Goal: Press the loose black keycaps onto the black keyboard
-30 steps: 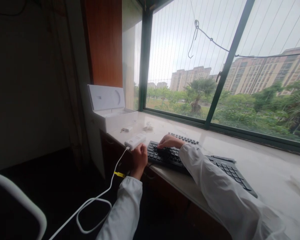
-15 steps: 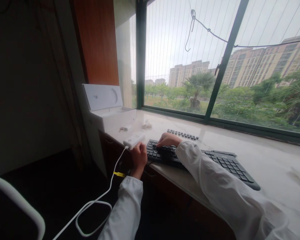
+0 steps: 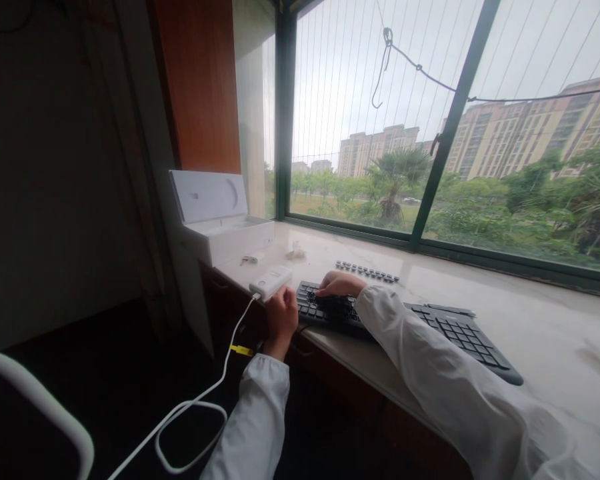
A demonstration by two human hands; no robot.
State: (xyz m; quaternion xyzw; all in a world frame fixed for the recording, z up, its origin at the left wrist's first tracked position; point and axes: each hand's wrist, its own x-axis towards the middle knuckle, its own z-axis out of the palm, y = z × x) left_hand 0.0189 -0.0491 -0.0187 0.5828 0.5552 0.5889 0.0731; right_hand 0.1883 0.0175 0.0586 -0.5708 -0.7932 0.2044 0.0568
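A black keyboard lies along the front of the marble-patterned counter, with some key places on its left part bare of caps. Over that bare part is my right hand, its fingers bent down and closed at the keys. Whatever is between those fingertips is hidden. My left hand is closed at the counter's front edge, close by the keyboard's left end. Its fingers are curled and hide anything inside. Just beyond it lies a white power bank-like device with a white cable plugged in. Loose black keycaps stand in rows behind the keyboard.
An open white box stands at the counter's left end. Near it lie a small metal-and-white item and a crumpled clear piece. A pen-like dark stick rests along the keyboard's back. The green-framed window borders the counter.
The camera view has shifted slightly, moving the whole scene a little down and right. Both hands keep nearly the same place and closed shape at the keyboard.
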